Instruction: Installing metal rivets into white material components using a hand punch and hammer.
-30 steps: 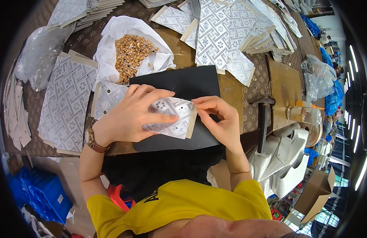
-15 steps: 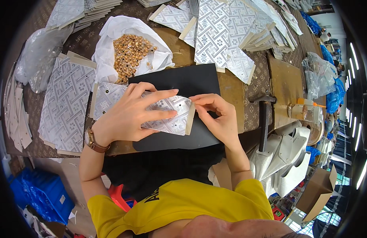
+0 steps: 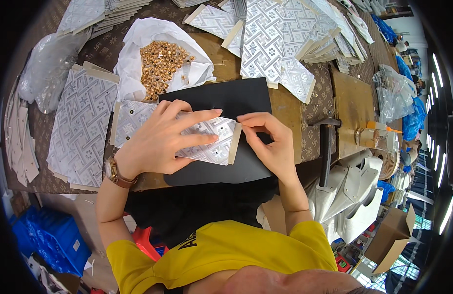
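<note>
A patterned grey-white panel [image 3: 207, 152] with a beige edge strip and small dark holes lies on a black mat [image 3: 246, 98]. My left hand [image 3: 160, 137] rests over it with spread fingers, the index and middle fingertips on its surface. Beside the strip's upper corner, my right hand [image 3: 273, 142] has thumb and index finger together in a pinch; whatever is between them is too small to make out. Another patterned piece [image 3: 133, 122] with eyelet-like dots shows left of my left hand, partly covered by it. Gold-coloured rivet-like caps [image 3: 163, 68] are heaped in a white bag [image 3: 128, 54].
To the right a hammer [image 3: 326, 152] rests at the table's edge, near a jar [image 3: 373, 138] and white leather-like pieces [image 3: 349, 196]. Stacked patterned panels [image 3: 82, 127] lie at left, others [image 3: 263, 44] at the back. Below left is a blue crate [image 3: 64, 245].
My right hand has shifted slightly rightward and up at the panel's corner. The panel has moved barely; my left hand keeps its place on it.
</note>
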### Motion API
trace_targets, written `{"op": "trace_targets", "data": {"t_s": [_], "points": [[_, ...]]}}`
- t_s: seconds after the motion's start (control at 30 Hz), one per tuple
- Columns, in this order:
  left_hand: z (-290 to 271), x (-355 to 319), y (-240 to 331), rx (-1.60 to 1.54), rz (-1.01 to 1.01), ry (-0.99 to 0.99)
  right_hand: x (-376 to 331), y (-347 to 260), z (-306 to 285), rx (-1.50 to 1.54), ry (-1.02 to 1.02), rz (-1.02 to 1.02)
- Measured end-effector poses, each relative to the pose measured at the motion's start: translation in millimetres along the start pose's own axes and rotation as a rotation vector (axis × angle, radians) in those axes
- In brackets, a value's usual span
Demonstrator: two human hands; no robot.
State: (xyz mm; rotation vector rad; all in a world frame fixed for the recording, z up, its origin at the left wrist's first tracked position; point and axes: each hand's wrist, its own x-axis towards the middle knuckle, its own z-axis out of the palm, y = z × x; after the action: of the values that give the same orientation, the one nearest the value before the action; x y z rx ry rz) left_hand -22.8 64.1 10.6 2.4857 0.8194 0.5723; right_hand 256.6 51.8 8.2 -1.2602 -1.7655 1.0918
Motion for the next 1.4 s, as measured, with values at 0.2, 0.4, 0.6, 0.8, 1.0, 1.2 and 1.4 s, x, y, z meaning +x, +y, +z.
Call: {"op": "trace_targets", "data": {"t_s": [0.2,0.4,0.6,0.8,1.0,1.2,1.4], "points": [[2,1,-1,0.009,0.037,0.013,-2,-1,1,0.008,0.002,-0.014],[3,1,-1,0.015,0.033,0.008,-3,0,-1,0.027,-0.001,-0.007],[6,1,-1,0.009,0.015,-0.004,-1,1,1,0.037,0.013,-0.002],[5,1,0,0.025,0.022,0.020,7,0,8,-0.255,0.050,-0.362],[7,1,1,0.021,0.010,0.032,20,4,8,-0.354,-0.088,-0.462],[8,1,-1,-0.006,0.007,0.042,23,-13,2,-0.684,-0.202,-0.681],[9,-2,-5,-0.027,0.000,0.056,5,-17,-26,-0.768,-0.113,-0.642]]}}
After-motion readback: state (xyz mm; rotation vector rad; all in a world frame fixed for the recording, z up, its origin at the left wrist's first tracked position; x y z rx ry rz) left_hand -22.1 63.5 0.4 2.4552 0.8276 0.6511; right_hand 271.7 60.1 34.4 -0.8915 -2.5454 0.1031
